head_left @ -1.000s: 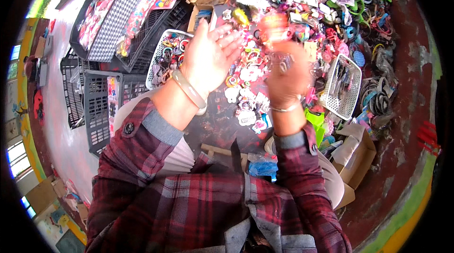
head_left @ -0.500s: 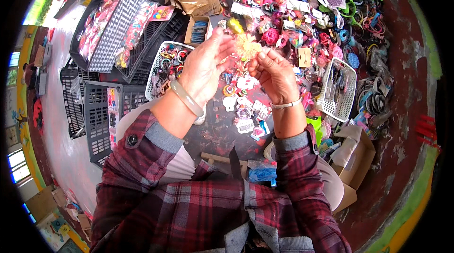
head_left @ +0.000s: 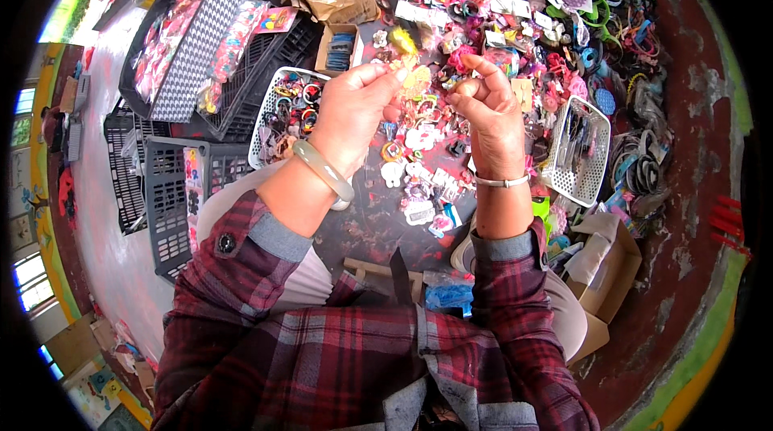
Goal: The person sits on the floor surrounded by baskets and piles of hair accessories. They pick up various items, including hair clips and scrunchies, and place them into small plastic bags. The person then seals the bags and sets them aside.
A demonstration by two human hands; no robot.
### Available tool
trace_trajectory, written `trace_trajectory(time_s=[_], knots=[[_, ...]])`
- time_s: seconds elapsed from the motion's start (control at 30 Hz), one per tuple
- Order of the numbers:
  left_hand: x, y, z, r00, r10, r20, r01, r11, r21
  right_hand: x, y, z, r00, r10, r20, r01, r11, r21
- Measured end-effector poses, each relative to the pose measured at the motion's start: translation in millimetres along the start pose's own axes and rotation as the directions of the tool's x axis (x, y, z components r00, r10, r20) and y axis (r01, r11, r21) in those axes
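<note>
- Your right hand (head_left: 491,117) moves away from the pale puff (head_left: 416,83).
- Your left hand (head_left: 357,109) pinches it over the bright pile (head_left: 555,86).
- Your right hand is half curled; I can't tell if it's empty.

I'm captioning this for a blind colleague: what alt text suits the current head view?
A person's left hand pinches a pale peach, frilly ornament over a heap of colourful hair accessories; the right hand, partly curled, hovers beside it, its grip unclear. White perforated baskets stand left and right, with an open cardboard box lower right.
</note>
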State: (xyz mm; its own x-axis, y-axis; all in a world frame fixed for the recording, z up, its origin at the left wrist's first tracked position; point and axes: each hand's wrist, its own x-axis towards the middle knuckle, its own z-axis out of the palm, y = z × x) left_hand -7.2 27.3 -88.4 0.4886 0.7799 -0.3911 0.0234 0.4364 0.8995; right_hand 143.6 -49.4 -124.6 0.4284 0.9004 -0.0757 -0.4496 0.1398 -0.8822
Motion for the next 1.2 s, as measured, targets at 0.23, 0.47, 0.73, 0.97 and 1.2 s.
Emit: trace_trajectory(time_s=[0.23,0.47,0.73,0.97,1.2], knots=[[-2,-4,4,0.998,0.063,0.001,-0.063,0.994,0.091,-4,-3,9,0.996,-0.08,0.034,0.086,0.965,-0.248],[6,-17,-4,0.989,0.125,0.083,-0.144,0.949,0.281,-1,4,6,0.955,-0.216,0.203,0.271,0.914,-0.301],[-2,2,5,0.965,0.11,0.237,-0.117,0.993,0.013,6,-5,-4,0.977,0.081,0.197,-0.06,0.992,-0.109],[-3,14,-7,0.959,0.012,0.282,-0.065,0.982,0.18,8,-12,5,0.933,0.118,0.339,-0.084,0.99,-0.114],[-23,50,-28,0.992,0.127,0.021,-0.117,0.961,-0.251,41,119,-83,0.958,0.284,-0.05,-0.267,0.808,-0.526]])
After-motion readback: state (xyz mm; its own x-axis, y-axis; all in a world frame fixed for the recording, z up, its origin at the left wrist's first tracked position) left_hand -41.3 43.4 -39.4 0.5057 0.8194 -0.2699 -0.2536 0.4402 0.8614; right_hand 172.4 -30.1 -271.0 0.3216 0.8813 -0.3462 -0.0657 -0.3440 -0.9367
